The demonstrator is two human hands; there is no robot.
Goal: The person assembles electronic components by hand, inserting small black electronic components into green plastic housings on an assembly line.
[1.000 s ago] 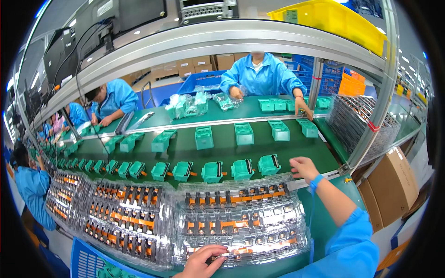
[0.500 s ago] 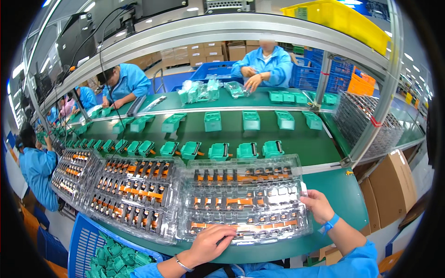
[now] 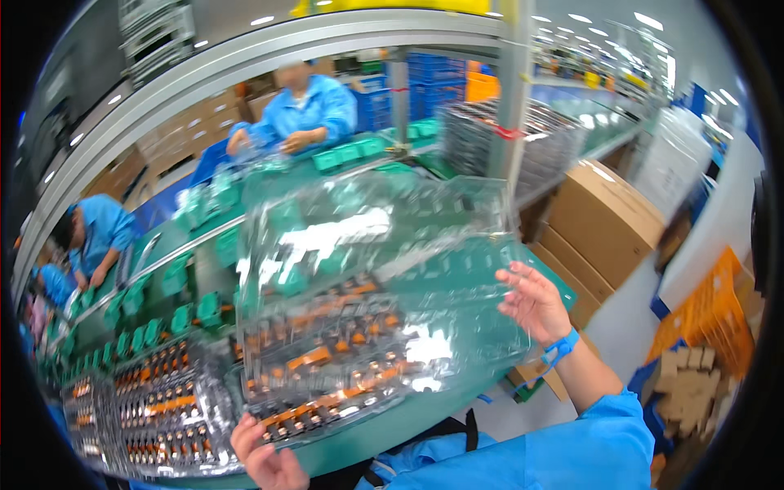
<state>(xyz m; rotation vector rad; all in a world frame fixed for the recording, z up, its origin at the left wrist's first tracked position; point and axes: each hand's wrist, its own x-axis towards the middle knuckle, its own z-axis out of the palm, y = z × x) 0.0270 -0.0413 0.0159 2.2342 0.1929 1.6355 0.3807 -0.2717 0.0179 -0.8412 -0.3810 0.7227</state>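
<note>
A clear plastic blister tray lid (image 3: pixel 457 294) is raised at a tilt above the bench, and the parts beneath show through it. Next to its right edge, my right hand (image 3: pixel 535 306) grips the plastic with curled fingers. My left hand (image 3: pixel 265 453) pinches its lower left corner; the fingers are a little blurred. Under the lid lies a clear tray of small black parts with orange strips (image 3: pixel 327 400), partly covered by glare. To its left are more such filled trays (image 3: pixel 163 408).
Green plastic housings (image 3: pixel 208 309) stand in rows on the green belt. A metal post (image 3: pixel 513 98) rises beyond the lid, beside a stack of filled trays (image 3: pixel 547 135). Cardboard boxes (image 3: pixel 604 216) and an orange crate (image 3: pixel 702 306) are at right. Co-workers (image 3: pixel 306 110) sit across the line.
The view has swung right. My hands, resting at the filled tray before, have lifted the clear lid up over it. The left hand is now at the lid's lower left corner.
</note>
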